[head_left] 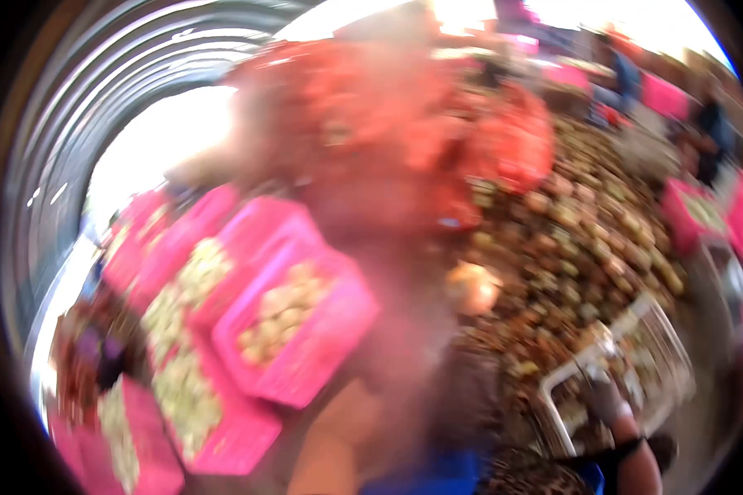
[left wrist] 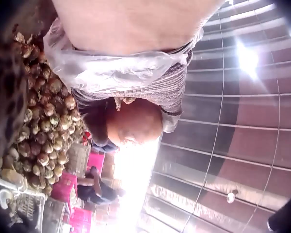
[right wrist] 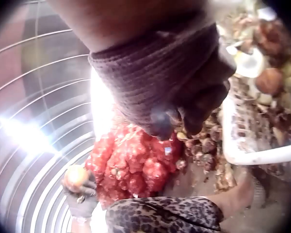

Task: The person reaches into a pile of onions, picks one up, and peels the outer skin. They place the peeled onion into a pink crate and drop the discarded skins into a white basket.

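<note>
My left hand (right wrist: 81, 203), in a grey knit glove, holds a peeled-looking onion (right wrist: 77, 175) up in its fingers. That onion shows large at the fingertips in the left wrist view, and the glove has clear plastic at the cuff. In the head view the left arm is smeared by motion. My right hand (head_left: 607, 400), also gloved, is over a white plastic basket (head_left: 677, 338) with onions and skins in it. Its fingers look curled in the right wrist view; I cannot tell what they hold.
A large heap of onions (head_left: 586, 223) spreads beyond the basket. Pink crates (head_left: 330, 363) of pale peeled onions stand at left. Full red mesh sacks (head_left: 512, 140) rise in front. Other people (left wrist: 99, 187) work farther back. A leg in leopard-print cloth (right wrist: 160, 216) is close by.
</note>
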Motion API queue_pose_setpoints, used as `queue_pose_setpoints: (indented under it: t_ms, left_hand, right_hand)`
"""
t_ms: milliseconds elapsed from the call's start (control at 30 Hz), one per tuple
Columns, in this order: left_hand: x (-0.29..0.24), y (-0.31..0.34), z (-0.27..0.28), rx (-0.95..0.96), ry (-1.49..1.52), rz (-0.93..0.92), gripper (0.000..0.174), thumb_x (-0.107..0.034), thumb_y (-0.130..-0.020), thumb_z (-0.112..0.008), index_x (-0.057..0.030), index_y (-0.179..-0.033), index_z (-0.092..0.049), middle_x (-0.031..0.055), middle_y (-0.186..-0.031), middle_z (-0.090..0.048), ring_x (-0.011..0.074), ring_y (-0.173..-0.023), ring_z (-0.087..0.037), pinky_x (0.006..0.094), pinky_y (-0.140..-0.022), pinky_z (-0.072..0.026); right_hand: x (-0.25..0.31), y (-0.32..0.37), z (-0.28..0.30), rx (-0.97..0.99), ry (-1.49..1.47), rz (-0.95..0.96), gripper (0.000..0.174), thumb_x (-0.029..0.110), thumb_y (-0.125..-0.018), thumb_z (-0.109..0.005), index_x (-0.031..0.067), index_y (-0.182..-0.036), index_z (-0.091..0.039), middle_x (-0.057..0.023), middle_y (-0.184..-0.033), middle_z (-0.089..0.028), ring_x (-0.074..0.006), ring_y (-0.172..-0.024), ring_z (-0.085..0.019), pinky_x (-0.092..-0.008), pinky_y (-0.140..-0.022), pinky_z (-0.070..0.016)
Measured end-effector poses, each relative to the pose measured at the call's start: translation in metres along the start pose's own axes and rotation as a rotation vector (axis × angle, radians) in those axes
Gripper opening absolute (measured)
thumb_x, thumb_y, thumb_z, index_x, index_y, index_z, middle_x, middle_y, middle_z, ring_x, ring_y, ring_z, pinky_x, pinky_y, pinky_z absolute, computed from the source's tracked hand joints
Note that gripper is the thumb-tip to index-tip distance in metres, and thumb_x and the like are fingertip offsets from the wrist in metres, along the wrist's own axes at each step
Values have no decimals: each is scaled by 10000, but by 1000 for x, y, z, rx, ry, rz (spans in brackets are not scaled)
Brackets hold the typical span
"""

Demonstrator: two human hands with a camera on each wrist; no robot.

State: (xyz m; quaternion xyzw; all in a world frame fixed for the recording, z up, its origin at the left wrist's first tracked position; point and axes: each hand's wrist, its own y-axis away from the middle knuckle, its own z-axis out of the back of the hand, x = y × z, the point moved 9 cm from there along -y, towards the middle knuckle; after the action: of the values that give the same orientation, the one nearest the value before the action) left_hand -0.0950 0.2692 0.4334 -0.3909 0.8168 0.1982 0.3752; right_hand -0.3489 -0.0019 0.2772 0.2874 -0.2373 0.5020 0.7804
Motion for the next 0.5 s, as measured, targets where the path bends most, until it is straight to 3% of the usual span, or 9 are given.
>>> queue_pose_setpoints:
  t_ms: [33,100,133,167,200,267,300,400,500]
  left_hand:
    - [14,-8,-23,82,-17,54,587,-317,-799,-738,-33,-1264,-523,106,-1186,-604,227,-1074,-608,388,-845,-569]
    - [48,-19,-73,240,-64,176,649,-334,-757,-754,-20,-1269,-510,121,-1189,-601,242,-1059,-617,392,-820,-581]
    - [64,-22,-98,327,-107,230,690,-342,-721,-768,-10,-1265,-505,130,-1181,-601,253,-1038,-626,393,-788,-592]
    - [80,-23,-124,416,-153,279,731,-349,-684,-783,-1,-1262,-499,140,-1173,-602,264,-1016,-635,394,-756,-603]
    - [93,-20,-151,458,-180,278,732,-331,-669,-787,-3,-1258,-501,140,-1163,-604,269,-1043,-624,401,-780,-596]
    - [140,-34,-162,490,-227,337,756,-322,-638,-804,14,-1245,-505,142,-1162,-607,285,-1072,-610,412,-852,-570]
    - [155,-28,-184,525,-217,395,776,-321,-611,-817,22,-1235,-510,148,-1144,-615,286,-1052,-621,400,-907,-543]
    - [220,-39,-198,653,-304,503,769,-423,-662,-724,-9,-1270,-502,95,-1100,-615,187,-967,-624,307,-793,-541]
    - [268,-44,-207,753,-296,607,840,-492,-673,-737,16,-1295,-489,93,-1087,-622,186,-953,-623,304,-786,-542]
  right_hand:
    - [50,7,27,-35,-199,-16,277,207,-864,-629,47,-1089,-646,-136,-1072,-663,-261,-993,-611,-378,-877,-473]
    - [44,9,47,-95,-511,-236,279,191,-855,-667,39,-1089,-650,-65,-896,-659,-127,-789,-592,-303,-733,-504]
    - [60,10,68,-140,-539,-160,317,187,-856,-681,23,-1124,-639,-29,-851,-627,-96,-751,-562,-287,-698,-502]
    - [71,10,85,-212,-574,-98,381,183,-847,-700,26,-1183,-615,-32,-903,-641,-100,-780,-571,-283,-713,-503]
    - [92,18,105,-228,-803,110,473,199,-831,-724,45,-1253,-576,-52,-965,-645,-107,-826,-576,-283,-730,-506]
    - [89,20,128,-523,-547,438,482,193,-801,-752,58,-1228,-575,-56,-976,-637,-130,-856,-589,-290,-734,-507]
    - [89,29,141,-542,-504,399,457,186,-788,-762,53,-1186,-584,-61,-957,-634,-145,-853,-596,-299,-726,-508]
    - [65,45,165,-632,-396,381,327,149,-759,-778,37,-1024,-623,-88,-882,-627,-186,-769,-606,-323,-681,-507]
    - [35,57,173,-786,-235,401,207,124,-777,-752,27,-940,-672,-84,-797,-651,-164,-674,-608,-305,-618,-503]
